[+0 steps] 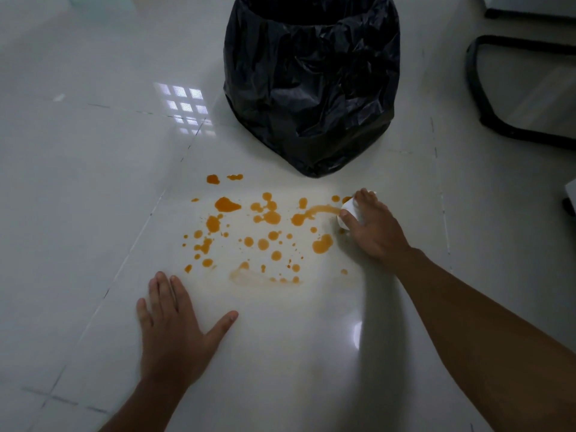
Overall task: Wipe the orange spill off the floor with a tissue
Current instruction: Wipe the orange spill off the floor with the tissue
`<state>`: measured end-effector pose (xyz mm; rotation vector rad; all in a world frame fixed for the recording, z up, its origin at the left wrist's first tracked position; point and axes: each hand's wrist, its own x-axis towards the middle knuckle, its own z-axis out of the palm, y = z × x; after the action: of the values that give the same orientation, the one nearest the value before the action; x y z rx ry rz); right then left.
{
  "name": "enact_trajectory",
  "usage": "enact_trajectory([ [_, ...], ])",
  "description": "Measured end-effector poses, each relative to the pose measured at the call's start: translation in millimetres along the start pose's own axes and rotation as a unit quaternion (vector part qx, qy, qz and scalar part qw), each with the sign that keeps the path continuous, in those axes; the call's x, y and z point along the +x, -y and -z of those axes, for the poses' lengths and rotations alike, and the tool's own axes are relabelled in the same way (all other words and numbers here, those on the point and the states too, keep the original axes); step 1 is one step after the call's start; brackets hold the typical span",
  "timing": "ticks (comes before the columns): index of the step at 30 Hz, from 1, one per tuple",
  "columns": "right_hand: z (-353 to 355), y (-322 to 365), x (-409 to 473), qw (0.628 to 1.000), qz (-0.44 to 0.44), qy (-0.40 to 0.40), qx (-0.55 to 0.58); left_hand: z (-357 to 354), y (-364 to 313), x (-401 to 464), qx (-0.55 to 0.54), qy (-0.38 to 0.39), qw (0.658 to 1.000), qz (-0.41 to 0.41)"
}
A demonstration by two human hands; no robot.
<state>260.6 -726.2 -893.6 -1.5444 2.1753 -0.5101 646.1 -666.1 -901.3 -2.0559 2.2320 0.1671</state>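
Observation:
An orange spill (pixel 265 232) of several drops and blotches is scattered over a white floor tile (pixel 280 322). My right hand (pixel 374 229) presses a white wadded tissue (pixel 348 213) onto the floor at the spill's right edge. A smeared orange streak (pixel 321 210) runs from the tissue toward the left. A fainter smear (pixel 249 275) lies along the near edge of the spill. My left hand (pixel 174 325) rests flat on the tile, fingers spread, just in front of the spill's left part, holding nothing.
A bin lined with a black plastic bag (pixel 311 82) stands just beyond the spill. A black chair base (pixel 486 88) sits at the right rear. A dark object (pixel 570 201) is at the right edge.

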Motion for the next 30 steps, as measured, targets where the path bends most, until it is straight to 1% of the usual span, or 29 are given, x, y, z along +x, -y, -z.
enact_trajectory([
  [8,-6,34,15,0.997,0.064,0.035,-0.015,0,0,0,-0.008,0.003,1.000,0.005],
  [11,-11,45,16,0.997,0.071,0.027,-0.001,0,1,0,-0.006,-0.001,1.000,0.002],
  [13,-12,47,15,0.997,0.067,0.031,0.001,0,2,0,-0.006,-0.003,1.000,0.001],
  [20,-16,38,2,0.993,0.115,0.018,-0.024,0,1,0,-0.004,-0.011,1.000,0.003],
  [30,-19,23,-54,0.995,0.096,-0.010,-0.036,9,-4,-4,-0.024,-0.022,0.999,0.002],
])
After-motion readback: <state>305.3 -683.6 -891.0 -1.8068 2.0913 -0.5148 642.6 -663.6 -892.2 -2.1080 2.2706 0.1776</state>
